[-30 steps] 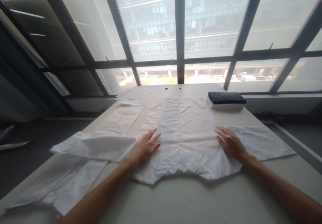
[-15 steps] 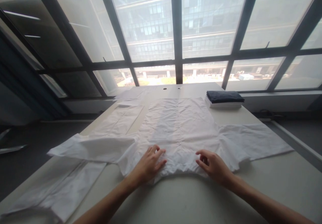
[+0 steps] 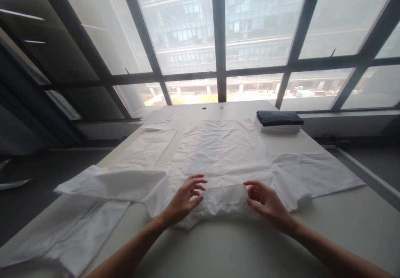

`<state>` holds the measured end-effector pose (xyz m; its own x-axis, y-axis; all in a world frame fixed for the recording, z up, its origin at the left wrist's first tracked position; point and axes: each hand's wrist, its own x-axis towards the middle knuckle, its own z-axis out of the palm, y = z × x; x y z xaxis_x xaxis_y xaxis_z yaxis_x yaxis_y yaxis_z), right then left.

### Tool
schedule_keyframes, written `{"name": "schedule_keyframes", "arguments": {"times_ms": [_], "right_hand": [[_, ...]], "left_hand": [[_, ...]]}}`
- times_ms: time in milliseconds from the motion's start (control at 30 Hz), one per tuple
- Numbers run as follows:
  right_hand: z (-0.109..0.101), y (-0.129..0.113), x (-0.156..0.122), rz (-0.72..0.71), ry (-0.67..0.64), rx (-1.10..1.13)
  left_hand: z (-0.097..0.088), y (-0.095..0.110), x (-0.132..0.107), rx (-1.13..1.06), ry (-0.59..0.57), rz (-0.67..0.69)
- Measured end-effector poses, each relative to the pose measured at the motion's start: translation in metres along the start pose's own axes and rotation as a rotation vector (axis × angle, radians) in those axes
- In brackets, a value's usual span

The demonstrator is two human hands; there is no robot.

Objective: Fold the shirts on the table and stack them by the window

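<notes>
A white long-sleeved shirt lies spread on the table, its buttoned front up and its collar end toward me. The collar is raised in a band between my two hands. My left hand is at the band's left end, fingers apart and loosely bent. At the right end is my right hand, its index fingertip by the collar's edge and its thumb apart below. Whether either hand touches the cloth is hard to tell. One sleeve stretches left, the other right.
More white cloth lies on the left of the white table, partly under the sleeve. Another folded white piece and papers lie farther back. A dark folded garment tops a white stack at back right. Windows rise behind.
The collar band now stands up between my hands where the cloth lay flatter before. Both hands have lifted slightly, and the left hand's fingers are more spread.
</notes>
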<state>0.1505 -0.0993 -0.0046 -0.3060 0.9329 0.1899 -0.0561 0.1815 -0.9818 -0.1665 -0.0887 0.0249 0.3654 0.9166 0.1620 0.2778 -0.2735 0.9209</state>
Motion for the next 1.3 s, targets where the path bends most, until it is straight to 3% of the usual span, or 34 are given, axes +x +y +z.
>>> {"name": "schedule_keyframes", "arguments": {"times_ms": [133,233,333,500,567,633,733,800,867,1033,1133,1300], "right_hand": [[-0.001,-0.007,-0.004,-0.025,-0.099,0.065],[-0.004,-0.014,-0.008,-0.051,-0.177,0.003],[-0.006,-0.022,-0.012,-0.058,-0.262,-0.060],[-0.010,-0.029,-0.017,-0.073,-0.374,-0.197],[-0.010,-0.027,-0.019,-0.096,-0.413,-0.309],[-0.008,-0.025,-0.020,-0.175,-0.400,-0.361],[-0.001,-0.020,-0.017,-0.317,-0.294,-0.408],[0.003,-0.020,-0.013,-0.381,-0.278,-0.510],[0.006,-0.022,-0.010,-0.415,-0.374,-0.646],[0.005,-0.039,-0.007,-0.372,-0.774,-0.751],[0.002,-0.048,-0.006,-0.335,-0.827,-0.703],[-0.001,-0.048,-0.006,-0.292,-0.831,-0.661]], "left_hand": [[-0.004,0.012,-0.003,-0.278,-0.076,-0.055],[-0.006,0.022,-0.009,-0.392,-0.177,-0.001],[-0.008,0.032,-0.014,-0.471,-0.391,0.006],[-0.011,0.038,-0.017,-0.484,-0.848,-0.150],[-0.010,0.035,-0.016,-0.478,-0.929,-0.212],[-0.008,0.030,-0.015,-0.478,-0.797,-0.207],[-0.002,0.022,-0.011,-0.305,-0.280,-0.064],[0.005,0.019,-0.009,-0.024,-0.065,0.064],[0.013,0.016,-0.010,0.269,-0.099,0.172],[0.026,0.011,-0.016,0.723,-0.481,0.247],[0.025,0.011,-0.017,0.808,-0.578,0.240],[0.021,0.018,-0.016,0.806,-0.611,0.225]]}}
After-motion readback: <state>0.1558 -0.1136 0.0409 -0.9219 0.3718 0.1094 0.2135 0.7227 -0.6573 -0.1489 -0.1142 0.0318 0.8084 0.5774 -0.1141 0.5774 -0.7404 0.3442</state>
